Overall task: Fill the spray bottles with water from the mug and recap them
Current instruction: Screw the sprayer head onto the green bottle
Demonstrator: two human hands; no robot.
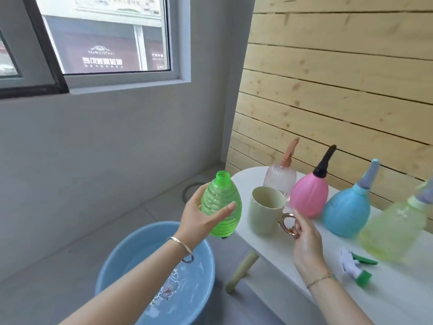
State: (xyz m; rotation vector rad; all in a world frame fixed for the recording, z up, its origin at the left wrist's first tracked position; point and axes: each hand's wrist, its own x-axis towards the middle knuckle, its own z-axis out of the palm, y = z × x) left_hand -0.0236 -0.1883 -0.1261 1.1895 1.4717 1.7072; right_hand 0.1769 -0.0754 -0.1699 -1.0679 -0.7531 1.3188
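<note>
My left hand (pixel 199 219) grips an uncapped green ribbed spray bottle (pixel 221 202), held in the air left of the table with its open neck tilted up. A pale green mug (pixel 266 211) with a gold handle (pixel 288 225) stands on the white table (pixel 304 259). My right hand (pixel 304 240) has its fingers on that handle. The green bottle's white and green spray head (pixel 356 266) lies on the table to the right of my right hand.
Capped bottles stand in a row behind the mug: clear pink (pixel 280 179), pink (pixel 309 195), blue (pixel 346 212) and yellow-green (pixel 396 231). A blue basin (pixel 110 270) holding water sits on the floor under my left arm. A wooden slat wall is behind the table.
</note>
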